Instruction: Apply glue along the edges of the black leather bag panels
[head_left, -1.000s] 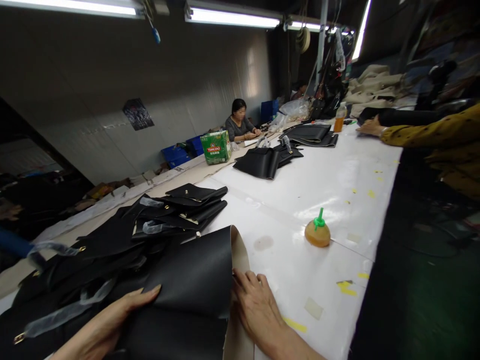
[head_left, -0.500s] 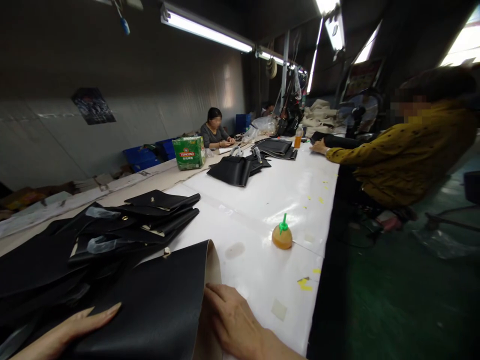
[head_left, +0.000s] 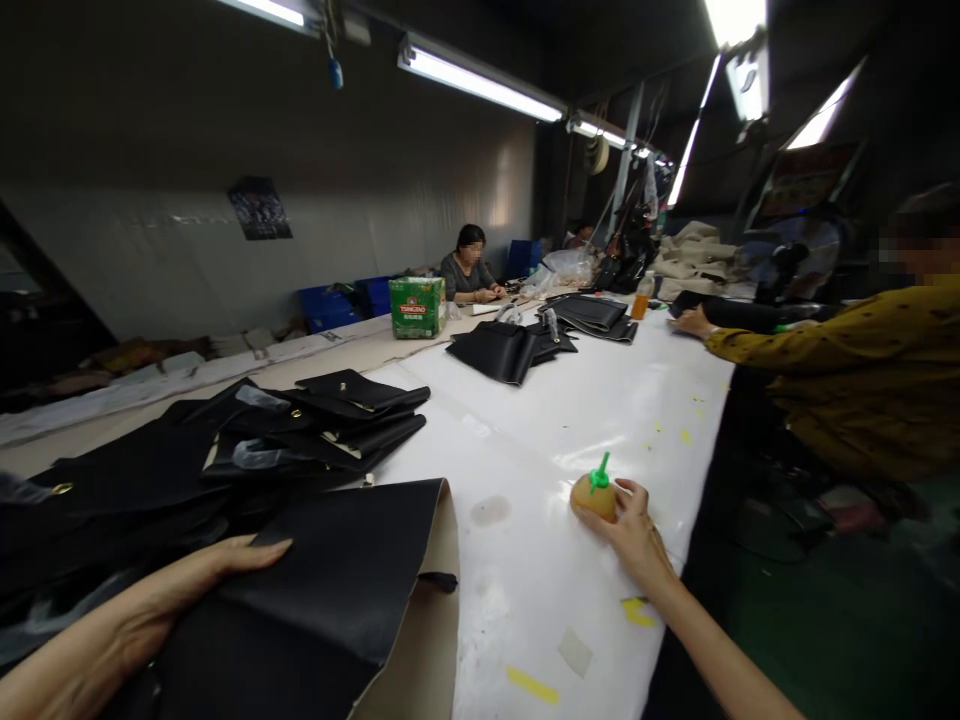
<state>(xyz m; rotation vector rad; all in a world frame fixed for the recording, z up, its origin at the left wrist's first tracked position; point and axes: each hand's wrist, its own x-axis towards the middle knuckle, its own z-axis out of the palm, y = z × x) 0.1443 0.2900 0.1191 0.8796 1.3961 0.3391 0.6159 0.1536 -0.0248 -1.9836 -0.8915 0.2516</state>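
My right hand [head_left: 634, 530] is closed around a round squeeze bottle [head_left: 594, 496] of amber liquid with a green nozzle, which stands upright on the white tabletop. My left hand [head_left: 225, 570] grips the left side of a folded black leather bag piece [head_left: 322, 580], thumb on top and the other fingers hidden. The piece gapes at its right end, showing a beige lining and a small dark tab. Beyond it lies a heap of similar black bag pieces [head_left: 262, 430] with plastic-wrapped handles and brass-coloured fittings.
More black bag pieces [head_left: 502, 348] lie farther up the table [head_left: 525, 440]. A green carton [head_left: 418, 308] and an amber-filled bottle [head_left: 643, 296] stand there. One person [head_left: 472, 270] sits at the far left side; another, in a mustard sleeve [head_left: 780, 340], works at the right edge.
My right hand has left the bag piece's open end and moved right and forward to grasp the squeeze bottle. My left hand stays on the piece. The view has turned left.
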